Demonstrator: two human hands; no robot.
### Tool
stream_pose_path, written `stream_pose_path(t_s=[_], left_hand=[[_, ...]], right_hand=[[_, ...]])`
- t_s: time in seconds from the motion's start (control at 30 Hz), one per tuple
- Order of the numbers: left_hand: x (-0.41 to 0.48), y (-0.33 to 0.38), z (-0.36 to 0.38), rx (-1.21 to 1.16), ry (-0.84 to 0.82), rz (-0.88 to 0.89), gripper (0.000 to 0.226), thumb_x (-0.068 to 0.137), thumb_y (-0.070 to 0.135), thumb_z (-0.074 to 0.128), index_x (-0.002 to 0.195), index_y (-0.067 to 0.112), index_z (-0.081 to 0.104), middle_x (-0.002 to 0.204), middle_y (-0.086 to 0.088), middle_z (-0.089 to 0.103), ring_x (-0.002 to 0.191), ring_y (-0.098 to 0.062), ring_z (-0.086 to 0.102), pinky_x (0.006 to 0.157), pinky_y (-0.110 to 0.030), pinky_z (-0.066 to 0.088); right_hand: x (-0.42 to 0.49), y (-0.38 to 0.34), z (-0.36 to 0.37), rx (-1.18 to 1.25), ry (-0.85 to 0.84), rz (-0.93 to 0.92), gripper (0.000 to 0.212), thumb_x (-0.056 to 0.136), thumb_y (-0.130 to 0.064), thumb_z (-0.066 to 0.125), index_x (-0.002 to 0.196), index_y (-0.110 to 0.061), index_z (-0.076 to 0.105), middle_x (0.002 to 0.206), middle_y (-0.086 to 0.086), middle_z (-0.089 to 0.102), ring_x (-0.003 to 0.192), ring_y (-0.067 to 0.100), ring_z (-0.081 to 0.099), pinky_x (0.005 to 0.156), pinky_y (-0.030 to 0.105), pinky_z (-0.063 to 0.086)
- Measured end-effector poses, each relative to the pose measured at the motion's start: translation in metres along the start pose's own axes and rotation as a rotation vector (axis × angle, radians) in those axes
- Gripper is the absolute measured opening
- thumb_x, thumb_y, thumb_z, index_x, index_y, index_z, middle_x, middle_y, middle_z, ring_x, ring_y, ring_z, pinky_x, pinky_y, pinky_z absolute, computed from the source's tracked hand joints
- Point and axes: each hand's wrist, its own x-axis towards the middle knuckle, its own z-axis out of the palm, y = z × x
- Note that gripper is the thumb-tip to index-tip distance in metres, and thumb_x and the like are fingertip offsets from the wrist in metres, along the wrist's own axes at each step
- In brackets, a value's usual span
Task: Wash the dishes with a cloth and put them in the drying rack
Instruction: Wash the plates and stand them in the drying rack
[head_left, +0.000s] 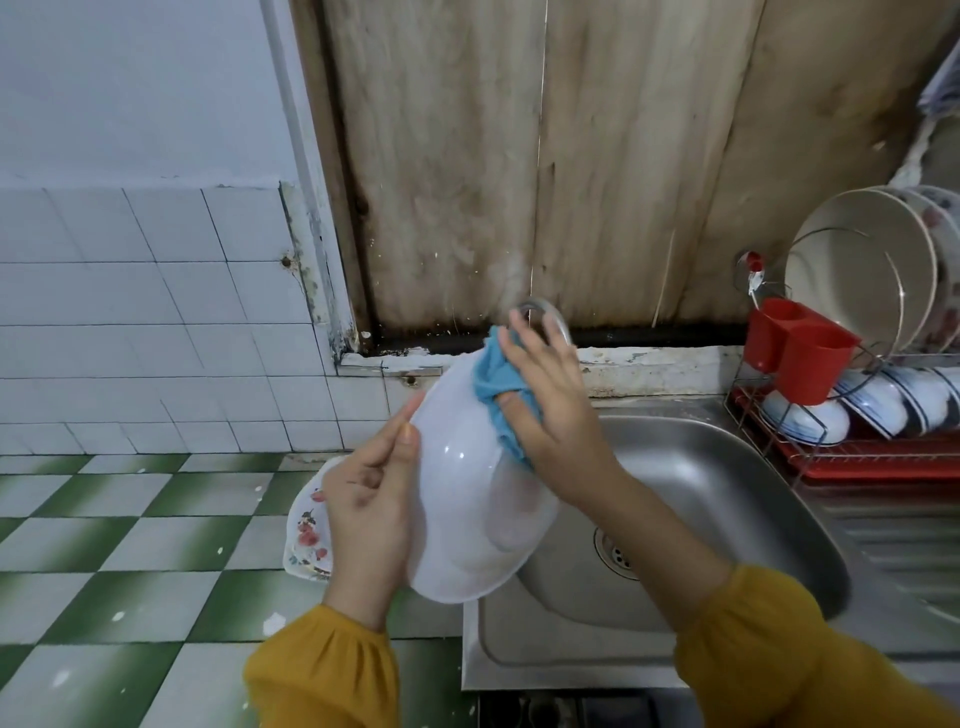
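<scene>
A translucent white plastic bowl (467, 499) is held tilted on its side above the left edge of the steel sink (727, 499). My left hand (371, 512) grips the bowl's rim at its left, thumb on the outside. My right hand (545, 400) presses a blue cloth (498, 387) against the upper right of the bowl, fingers spread over the cloth. The drying rack (852, 447) stands at the right, holding several plates and bowls.
A floral plate (309, 530) lies on the green-and-white checked counter, partly hidden by my left hand. The tap (545, 312) curves up behind my right hand. A red cutlery holder (800, 353) hangs on the rack. The sink drain (618, 553) shows below my right forearm.
</scene>
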Motion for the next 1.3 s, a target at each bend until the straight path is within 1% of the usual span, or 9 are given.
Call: stream_pose_path(t_s=[0.17,0.47,0.53,0.67,0.8,0.9,1.0,1.13,1.3], left_hand=[[0.001,-0.010,0.012,-0.129,0.127,-0.028,0.029,0.097,-0.003,0.045,0.109,0.010,0.067,0.108,0.001,0.074,0.108,-0.016,0.066,0.088,-0.022,0.054],[0.005,-0.006,-0.005,-0.238,0.307,-0.083,0.025,0.099,0.007,0.046,0.114,0.010,0.066,0.114,-0.001,0.072,0.110,-0.020,0.066,0.085,-0.028,0.057],[0.004,-0.005,-0.010,-0.245,0.349,-0.112,0.024,0.100,0.009,0.047,0.112,0.016,0.066,0.114,0.004,0.071,0.111,-0.022,0.065,0.085,-0.028,0.057],[0.008,0.002,-0.023,-0.225,0.351,-0.166,0.025,0.102,0.016,0.045,0.112,0.025,0.066,0.113,0.009,0.071,0.114,-0.022,0.064,0.095,-0.040,0.054],[0.011,0.004,-0.030,-0.142,0.242,-0.138,0.026,0.101,0.013,0.046,0.115,0.022,0.066,0.113,0.008,0.072,0.110,-0.020,0.066,0.087,-0.033,0.057],[0.005,0.001,-0.020,-0.031,0.140,-0.068,0.026,0.098,0.008,0.049,0.116,0.016,0.066,0.114,0.003,0.072,0.112,-0.021,0.065,0.091,-0.033,0.055],[-0.005,-0.005,-0.004,0.041,0.080,-0.011,0.027,0.098,0.006,0.049,0.113,0.018,0.067,0.115,-0.004,0.071,0.113,-0.022,0.064,0.100,-0.035,0.050],[-0.005,-0.007,-0.003,0.090,0.090,0.065,0.028,0.098,0.003,0.048,0.116,0.016,0.066,0.112,0.007,0.071,0.111,-0.010,0.064,0.095,-0.021,0.050],[-0.007,-0.006,-0.003,-0.042,0.251,0.024,0.027,0.099,0.005,0.049,0.111,0.020,0.067,0.097,0.012,0.075,0.095,-0.008,0.068,0.082,-0.019,0.054]], right_hand=[[-0.024,-0.036,0.029,-0.387,0.021,-0.286,0.060,0.089,-0.039,0.047,0.142,-0.012,0.047,0.157,0.005,0.033,0.149,0.030,0.014,0.120,0.053,0.007],[-0.078,0.013,0.044,-0.374,0.118,-0.609,0.059,0.092,-0.042,0.048,0.147,-0.026,0.033,0.161,-0.006,0.021,0.150,0.030,0.010,0.121,0.049,0.011],[-0.085,0.033,0.043,-0.289,0.175,-0.568,0.060,0.097,-0.048,0.042,0.151,-0.027,0.027,0.163,-0.005,0.014,0.150,0.032,0.009,0.121,0.050,0.009],[-0.080,0.050,0.035,0.021,0.193,-0.203,0.059,0.101,-0.048,0.034,0.154,-0.025,0.023,0.163,0.000,0.015,0.149,0.038,0.010,0.120,0.053,0.012],[-0.040,0.042,0.016,0.182,0.120,0.089,0.051,0.099,-0.052,0.031,0.144,-0.030,0.038,0.157,-0.007,0.025,0.150,0.019,0.009,0.122,0.035,0.010],[-0.005,0.027,0.004,0.167,-0.040,0.240,0.045,0.093,-0.045,0.038,0.137,-0.037,0.037,0.152,-0.016,0.026,0.147,0.008,0.007,0.122,0.039,0.007],[0.005,-0.001,0.007,0.045,-0.105,0.080,0.055,0.092,-0.040,0.042,0.145,-0.024,0.042,0.155,-0.010,0.028,0.148,0.012,0.009,0.122,0.041,0.006],[-0.012,-0.024,0.024,-0.178,-0.067,-0.220,0.062,0.089,-0.039,0.039,0.146,-0.015,0.041,0.158,0.001,0.029,0.150,0.023,0.011,0.121,0.044,0.002],[-0.014,-0.010,0.033,-0.040,0.153,0.067,0.056,0.097,-0.039,0.029,0.150,-0.020,0.026,0.161,0.004,0.021,0.150,0.022,0.008,0.122,0.035,0.003]])
